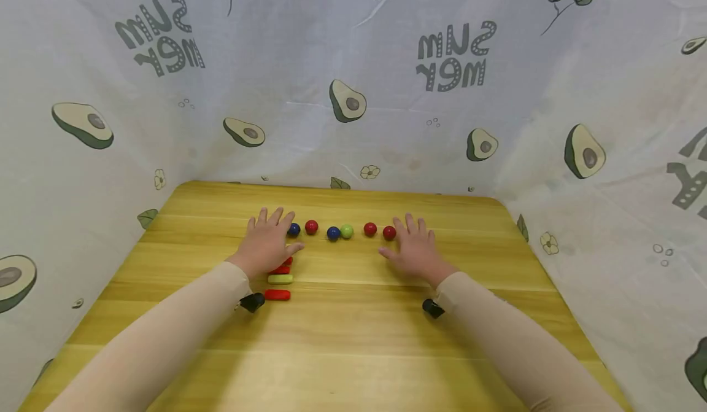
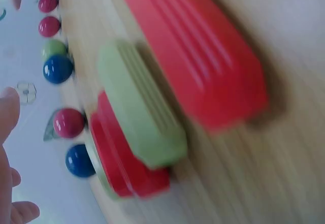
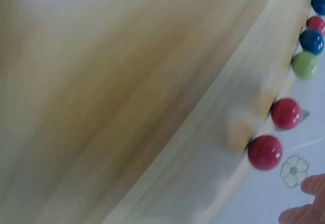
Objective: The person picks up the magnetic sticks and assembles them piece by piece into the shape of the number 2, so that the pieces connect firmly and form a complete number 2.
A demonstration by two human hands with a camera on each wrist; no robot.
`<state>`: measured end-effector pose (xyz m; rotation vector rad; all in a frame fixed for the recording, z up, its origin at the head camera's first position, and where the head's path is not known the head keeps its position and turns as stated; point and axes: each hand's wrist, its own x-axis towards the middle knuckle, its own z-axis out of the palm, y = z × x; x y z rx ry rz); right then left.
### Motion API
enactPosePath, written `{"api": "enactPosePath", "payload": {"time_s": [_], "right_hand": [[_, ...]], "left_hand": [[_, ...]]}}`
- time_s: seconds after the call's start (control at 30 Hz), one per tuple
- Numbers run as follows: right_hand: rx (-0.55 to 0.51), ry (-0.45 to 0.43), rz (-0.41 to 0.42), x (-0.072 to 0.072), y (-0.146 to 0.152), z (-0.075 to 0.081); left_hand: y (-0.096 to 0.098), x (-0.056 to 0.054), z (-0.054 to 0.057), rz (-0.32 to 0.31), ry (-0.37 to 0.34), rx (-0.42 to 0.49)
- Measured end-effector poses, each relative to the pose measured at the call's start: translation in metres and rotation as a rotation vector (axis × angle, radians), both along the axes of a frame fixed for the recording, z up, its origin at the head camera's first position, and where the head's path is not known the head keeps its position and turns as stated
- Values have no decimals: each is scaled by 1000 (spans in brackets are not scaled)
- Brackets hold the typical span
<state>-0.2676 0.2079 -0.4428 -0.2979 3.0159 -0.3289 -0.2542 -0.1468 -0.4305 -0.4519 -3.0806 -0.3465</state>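
Observation:
Several small glossy balls form a rough row across the table. From the left they run blue (image 1: 294, 229), red (image 1: 312, 227), blue (image 1: 334, 233), light green (image 1: 347, 231), red (image 1: 370, 229) and red (image 1: 389, 233). My left hand (image 1: 262, 247), fingers spread, is beside the leftmost blue ball and partly covers the red and green ribbed blocks. Of these, a green block (image 2: 142, 104) and a red block (image 2: 198, 51) show clearly in the left wrist view. With fingers apart, my right hand (image 1: 415, 251) is by the rightmost red ball and holds nothing.
The wooden table (image 1: 342, 350) has its back edge against a hanging cloth (image 1: 298, 62) printed with avocados and lettering. The cloth also stands along both sides. A black wrist camera (image 1: 253, 302) sits under the left sleeve, another (image 1: 433, 307) under the right.

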Motion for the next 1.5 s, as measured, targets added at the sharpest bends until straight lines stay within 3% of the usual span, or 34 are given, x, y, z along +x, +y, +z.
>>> {"api": "enactPosePath", "payload": {"time_s": [0.17,0.27,0.4,0.6,0.8,1.33,1.5], "right_hand": [[-51,16,41,-11,12,-6],[-116,-28,63,-19,19,-6],[-172,-97,82,-28,23,-8],[-145,-98,129,-36,18,-13],[-154,-85,124,-40,14,-14],[-176,-54,102,-45,22,-18],[-183,-83,88,-41,25,-18]], "left_hand": [[-17,-1,-1,6,-8,-4],[-25,-2,0,-2,-22,-3],[-34,-3,-3,-4,-76,24],[-46,-6,-14,9,-175,97],[-47,-11,-21,2,-214,154],[-39,-18,-26,-19,-218,120],[-38,-19,-29,-14,-223,136]]}}
